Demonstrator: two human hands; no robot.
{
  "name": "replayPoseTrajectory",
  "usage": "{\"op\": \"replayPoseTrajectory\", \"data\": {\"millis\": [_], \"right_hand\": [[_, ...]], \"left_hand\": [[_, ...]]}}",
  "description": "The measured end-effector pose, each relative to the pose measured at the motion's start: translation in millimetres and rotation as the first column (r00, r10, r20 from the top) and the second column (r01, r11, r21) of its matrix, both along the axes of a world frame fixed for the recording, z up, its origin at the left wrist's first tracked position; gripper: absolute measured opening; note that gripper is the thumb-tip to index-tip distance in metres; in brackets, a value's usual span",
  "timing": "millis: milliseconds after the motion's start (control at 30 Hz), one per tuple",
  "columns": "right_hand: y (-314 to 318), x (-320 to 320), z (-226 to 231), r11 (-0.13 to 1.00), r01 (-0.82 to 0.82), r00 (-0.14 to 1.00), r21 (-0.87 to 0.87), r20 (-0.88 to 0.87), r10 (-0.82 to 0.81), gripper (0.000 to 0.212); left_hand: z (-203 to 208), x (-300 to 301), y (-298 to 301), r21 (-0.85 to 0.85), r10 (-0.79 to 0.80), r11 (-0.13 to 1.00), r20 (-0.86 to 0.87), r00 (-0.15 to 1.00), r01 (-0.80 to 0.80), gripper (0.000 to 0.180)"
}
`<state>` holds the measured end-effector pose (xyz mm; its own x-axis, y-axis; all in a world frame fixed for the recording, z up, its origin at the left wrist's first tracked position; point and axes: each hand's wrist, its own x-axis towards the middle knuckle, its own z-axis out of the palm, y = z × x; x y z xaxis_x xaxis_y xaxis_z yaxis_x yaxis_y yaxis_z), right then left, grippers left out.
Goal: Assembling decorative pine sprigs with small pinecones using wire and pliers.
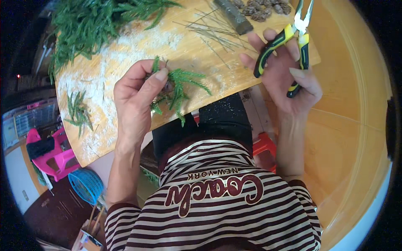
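Note:
My left hand [140,90] pinches a small green artificial pine sprig [180,83] between thumb and fingers, above the table's near edge. A short dark stem end shows at the fingertips. In my right hand [282,83] lie long-nosed pliers [274,44] with yellow and black handles. The handles are spread apart, and the bright jaws point away from me. Fingers curl loosely around the handles with the palm turned up. Nothing shows between the jaws, and the pliers are apart from the sprig.
On the wooden table [197,67] lie a pile of green sprigs [92,25], a loose sprig [78,113], thin dark wires [213,31], a dark bar-shaped piece [234,16] and several pine cones [261,10]. White flakes cover its left part. A pink stool [52,154] and blue basket [86,185] stand lower left.

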<state>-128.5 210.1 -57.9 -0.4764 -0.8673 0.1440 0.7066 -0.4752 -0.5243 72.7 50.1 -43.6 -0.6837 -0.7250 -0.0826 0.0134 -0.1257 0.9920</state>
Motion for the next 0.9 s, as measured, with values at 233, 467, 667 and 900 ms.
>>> {"op": "replayPoseTrajectory", "data": {"millis": [233, 467, 667, 900], "right_hand": [[9, 15, -1, 0.908, 0.110, 0.638, 0.405, -0.729, 0.247, 0.023], [8, 23, 7, 0.879, 0.029, 0.383, 0.477, -0.817, 0.431, 0.038], [3, 27, 9, 0.881, 0.028, 0.313, 0.471, -0.842, 0.440, 0.030], [2, 27, 3, 0.898, 0.060, 0.263, 0.435, -0.875, 0.406, 0.036]], "left_hand": [[-1, 6, -1, 0.065, -0.025, 0.997, -0.071, 0.997, 0.030, 0.013], [-1, 13, -3, 0.072, -0.031, 0.997, -0.117, 0.993, 0.039, 0.013], [-3, 15, -3, 0.081, -0.021, 0.996, -0.123, 0.992, 0.032, 0.013], [-4, 15, -3, 0.117, -0.019, 0.993, -0.123, 0.992, 0.034, 0.013]]}}
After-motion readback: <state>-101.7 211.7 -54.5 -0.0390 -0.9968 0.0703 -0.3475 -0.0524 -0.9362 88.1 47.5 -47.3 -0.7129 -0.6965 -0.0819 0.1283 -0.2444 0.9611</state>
